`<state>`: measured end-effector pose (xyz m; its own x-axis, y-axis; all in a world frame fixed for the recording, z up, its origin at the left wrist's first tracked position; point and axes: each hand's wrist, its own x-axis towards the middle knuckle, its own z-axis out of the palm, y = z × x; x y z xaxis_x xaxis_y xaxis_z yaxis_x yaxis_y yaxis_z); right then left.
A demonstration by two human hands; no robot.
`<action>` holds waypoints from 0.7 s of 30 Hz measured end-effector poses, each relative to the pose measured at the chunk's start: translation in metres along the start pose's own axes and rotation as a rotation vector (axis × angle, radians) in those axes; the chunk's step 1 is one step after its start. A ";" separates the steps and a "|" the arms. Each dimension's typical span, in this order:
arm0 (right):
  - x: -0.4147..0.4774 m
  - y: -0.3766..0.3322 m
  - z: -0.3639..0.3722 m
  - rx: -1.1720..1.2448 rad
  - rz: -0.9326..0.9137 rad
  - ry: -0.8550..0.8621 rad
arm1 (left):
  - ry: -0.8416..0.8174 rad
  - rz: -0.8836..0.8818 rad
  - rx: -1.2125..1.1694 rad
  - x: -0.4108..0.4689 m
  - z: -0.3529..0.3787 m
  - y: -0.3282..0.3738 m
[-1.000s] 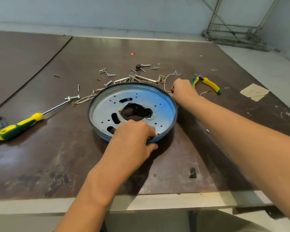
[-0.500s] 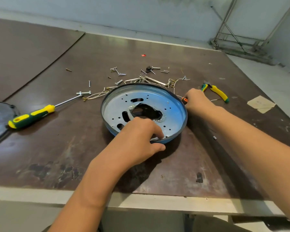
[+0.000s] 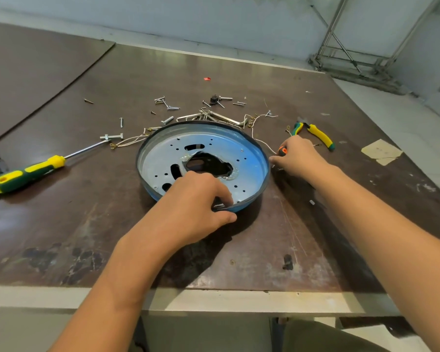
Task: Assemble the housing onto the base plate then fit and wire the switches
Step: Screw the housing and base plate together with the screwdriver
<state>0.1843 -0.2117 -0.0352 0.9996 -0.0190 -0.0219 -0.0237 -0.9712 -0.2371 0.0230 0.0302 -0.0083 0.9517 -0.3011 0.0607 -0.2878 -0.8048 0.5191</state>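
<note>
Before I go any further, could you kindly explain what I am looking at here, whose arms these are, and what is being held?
This is one picture from a camera worn on a person's head, looking down at their own bare arms over a dark brown worktable. The left hand grips the near rim of a round, shallow blue-edged metal plate with punched holes. The right hand rests beside the plate's right edge, pinching something small with an orange tip; what it is I cannot tell. To the left lies a green-and-yellow screwdriver, to the right green-and-yellow pliers. Behind the plate are loose screws and thin wires.
</note>
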 end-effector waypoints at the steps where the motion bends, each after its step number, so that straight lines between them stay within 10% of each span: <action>1: 0.001 0.000 0.002 -0.004 0.023 0.010 | 0.002 -0.003 -0.001 0.000 0.000 0.000; 13: -0.013 -0.009 -0.011 0.092 0.022 -0.011 | -0.029 0.021 0.064 -0.002 0.000 0.003; 21: -0.131 -0.003 -0.044 0.904 -0.092 0.187 | 0.041 0.058 0.123 -0.002 0.005 0.003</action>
<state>0.0541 -0.2166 0.0111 0.9828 -0.0655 0.1727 0.1301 -0.4183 -0.8989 0.0194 0.0256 -0.0111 0.9360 -0.3298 0.1231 -0.3508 -0.8444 0.4050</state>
